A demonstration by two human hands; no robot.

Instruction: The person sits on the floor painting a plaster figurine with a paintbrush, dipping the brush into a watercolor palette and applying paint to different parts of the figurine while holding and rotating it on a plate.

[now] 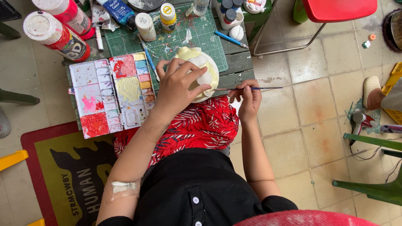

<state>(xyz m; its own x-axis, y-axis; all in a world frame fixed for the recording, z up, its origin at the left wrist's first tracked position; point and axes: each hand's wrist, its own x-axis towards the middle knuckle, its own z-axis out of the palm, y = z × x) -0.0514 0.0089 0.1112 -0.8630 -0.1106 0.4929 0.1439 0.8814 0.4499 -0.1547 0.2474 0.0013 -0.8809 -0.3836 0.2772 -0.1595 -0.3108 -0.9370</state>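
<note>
On the green worktop [234, 62], my left grip [178, 90] clamps the pale figure [205, 67] steady; my right grip [248, 97] pinches a thin brush [247, 88], its tip at the figure's edge.

The left hand [178, 86] covers much of the pale round piece [207, 71], hiding its shape. The brush [247, 88] tip vanishes behind that piece. The top edge cuts off the paint bottles [56, 35] and red chair [339, 9].
</note>
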